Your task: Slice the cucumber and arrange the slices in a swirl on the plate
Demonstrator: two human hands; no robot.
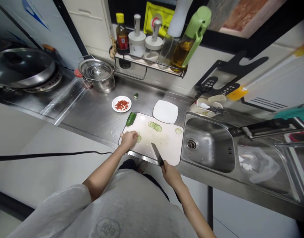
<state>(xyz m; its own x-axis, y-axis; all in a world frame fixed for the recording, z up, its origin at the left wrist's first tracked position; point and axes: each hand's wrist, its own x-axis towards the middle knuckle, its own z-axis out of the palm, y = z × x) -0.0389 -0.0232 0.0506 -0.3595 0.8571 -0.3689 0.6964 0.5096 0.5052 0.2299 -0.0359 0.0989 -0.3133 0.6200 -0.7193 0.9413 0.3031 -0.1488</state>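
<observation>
A white cutting board [164, 142] lies on the steel counter in front of me. My left hand [129, 139] rests at the board's near left corner, fingers curled over a few cucumber slices [139, 138]. My right hand [170, 174] is closed around the handle of a knife [156, 153], whose blade points up over the board's front edge. More cucumber slices [155, 126] lie in a row mid-board, and one slice [178, 131] sits apart to the right. A cucumber piece [130, 119] lies at the board's far left corner.
A white plate [165, 111] sits behind the board, and a small dish of chopped red chili [121, 104] to its left. A lidded steel pot [98, 73], a wok [22, 67] and a condiment rack [152, 62] stand further back. The sink [208, 145] is to the right.
</observation>
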